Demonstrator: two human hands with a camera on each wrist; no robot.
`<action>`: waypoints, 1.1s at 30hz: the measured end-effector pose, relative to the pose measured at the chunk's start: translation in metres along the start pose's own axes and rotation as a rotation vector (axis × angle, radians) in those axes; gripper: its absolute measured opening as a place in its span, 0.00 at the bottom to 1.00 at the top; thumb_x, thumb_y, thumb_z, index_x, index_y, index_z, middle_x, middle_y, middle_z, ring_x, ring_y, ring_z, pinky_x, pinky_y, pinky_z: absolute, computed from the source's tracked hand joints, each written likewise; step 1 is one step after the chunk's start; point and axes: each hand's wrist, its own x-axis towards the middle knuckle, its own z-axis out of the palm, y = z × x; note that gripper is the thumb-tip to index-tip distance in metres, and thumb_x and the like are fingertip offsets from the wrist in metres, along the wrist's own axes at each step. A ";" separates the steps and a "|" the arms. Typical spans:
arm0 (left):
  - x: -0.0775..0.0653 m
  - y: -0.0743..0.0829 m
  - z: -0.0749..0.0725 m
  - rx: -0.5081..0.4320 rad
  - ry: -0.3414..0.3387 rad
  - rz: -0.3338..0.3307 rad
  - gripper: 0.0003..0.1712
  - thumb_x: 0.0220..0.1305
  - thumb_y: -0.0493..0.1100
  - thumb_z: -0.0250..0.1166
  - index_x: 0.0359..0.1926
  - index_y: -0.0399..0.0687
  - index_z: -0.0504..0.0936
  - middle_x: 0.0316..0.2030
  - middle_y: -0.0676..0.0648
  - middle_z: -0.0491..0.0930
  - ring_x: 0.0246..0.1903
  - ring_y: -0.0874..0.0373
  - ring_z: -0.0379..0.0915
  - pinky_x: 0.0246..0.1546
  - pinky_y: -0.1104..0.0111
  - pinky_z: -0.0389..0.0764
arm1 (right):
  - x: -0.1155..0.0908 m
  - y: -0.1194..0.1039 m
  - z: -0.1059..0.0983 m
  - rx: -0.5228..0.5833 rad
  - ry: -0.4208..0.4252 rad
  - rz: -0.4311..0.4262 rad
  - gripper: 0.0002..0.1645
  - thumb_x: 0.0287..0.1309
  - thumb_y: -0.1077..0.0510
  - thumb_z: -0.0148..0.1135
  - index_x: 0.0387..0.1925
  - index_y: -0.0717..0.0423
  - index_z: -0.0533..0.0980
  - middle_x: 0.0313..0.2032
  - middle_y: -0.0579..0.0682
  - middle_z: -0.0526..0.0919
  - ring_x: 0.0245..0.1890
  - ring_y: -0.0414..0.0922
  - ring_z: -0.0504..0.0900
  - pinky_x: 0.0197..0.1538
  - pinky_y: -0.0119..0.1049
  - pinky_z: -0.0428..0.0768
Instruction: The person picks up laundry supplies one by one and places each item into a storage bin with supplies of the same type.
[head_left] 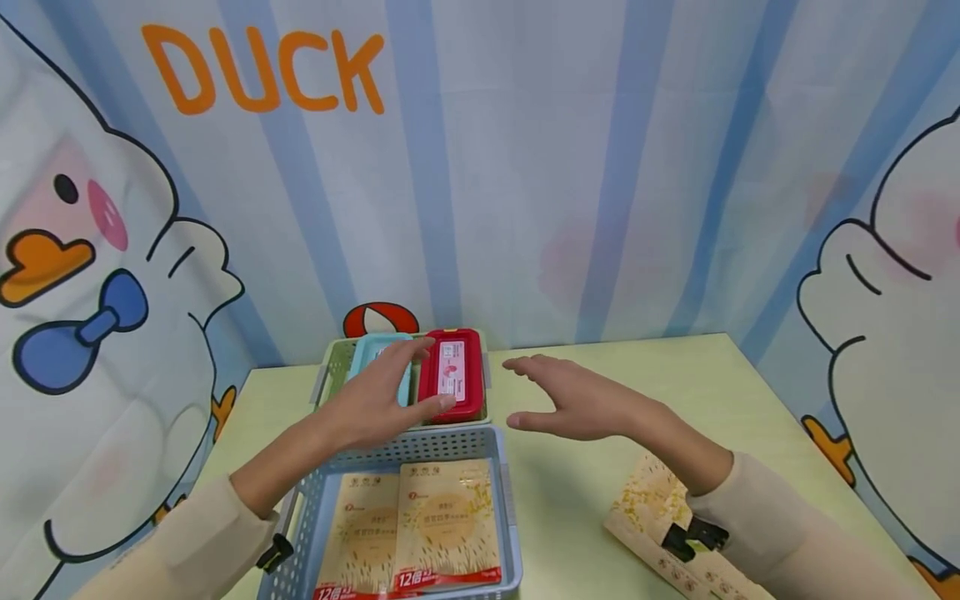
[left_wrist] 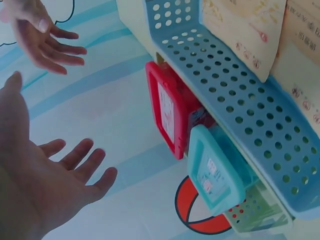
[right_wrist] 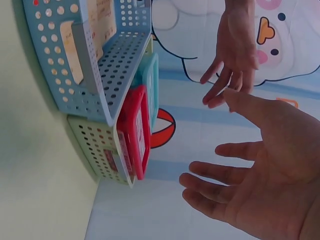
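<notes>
My left hand (head_left: pixel 378 400) hovers over the green basket (head_left: pixel 339 367) with fingers spread, holding nothing. Beneath it in that basket lie a teal-lidded pack (head_left: pixel 371 354) and a red-lidded pack (head_left: pixel 467 375) side by side. To the right, my right hand (head_left: pixel 573 400) is held in the air above the table, its fingers loosely extended and nothing in them. Nearer to me is a blue basket (head_left: pixel 512 533) with two beige printed packets (head_left: pixel 448 521) in it. Both wrist views show the palms facing each other, apart from the baskets.
Another beige packet (head_left: pixel 648 500) lies on the pale green table (head_left: pixel 570 508) under my right forearm, partly covered by it. A striped curtain (head_left: pixel 525 167) with duck pictures hangs behind the table and along both sides.
</notes>
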 end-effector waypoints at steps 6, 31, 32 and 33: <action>0.009 -0.008 -0.001 0.108 0.077 0.046 0.56 0.66 0.74 0.64 0.84 0.54 0.55 0.78 0.41 0.61 0.73 0.39 0.63 0.63 0.38 0.77 | -0.009 0.011 -0.009 -0.055 0.044 -0.053 0.54 0.67 0.34 0.69 0.82 0.52 0.58 0.79 0.55 0.62 0.78 0.58 0.62 0.73 0.61 0.68; 0.038 -0.008 0.028 0.292 0.090 0.091 0.63 0.65 0.83 0.52 0.87 0.56 0.43 0.85 0.43 0.43 0.84 0.43 0.32 0.79 0.39 0.43 | -0.033 0.056 -0.021 -0.242 0.291 -0.132 0.61 0.63 0.32 0.71 0.85 0.49 0.52 0.82 0.57 0.55 0.80 0.63 0.55 0.74 0.71 0.56; 0.039 -0.007 0.030 0.285 0.093 0.097 0.63 0.65 0.83 0.52 0.87 0.56 0.44 0.85 0.43 0.44 0.84 0.43 0.33 0.79 0.39 0.44 | -0.034 0.057 -0.020 -0.238 0.289 -0.125 0.60 0.63 0.32 0.71 0.85 0.49 0.53 0.82 0.57 0.55 0.80 0.63 0.56 0.74 0.71 0.56; 0.040 -0.005 0.034 0.275 0.095 0.106 0.62 0.65 0.83 0.53 0.87 0.54 0.46 0.84 0.43 0.46 0.84 0.43 0.34 0.79 0.39 0.46 | -0.035 0.059 -0.020 -0.234 0.288 -0.120 0.60 0.64 0.32 0.71 0.85 0.49 0.53 0.82 0.58 0.56 0.80 0.64 0.56 0.74 0.72 0.57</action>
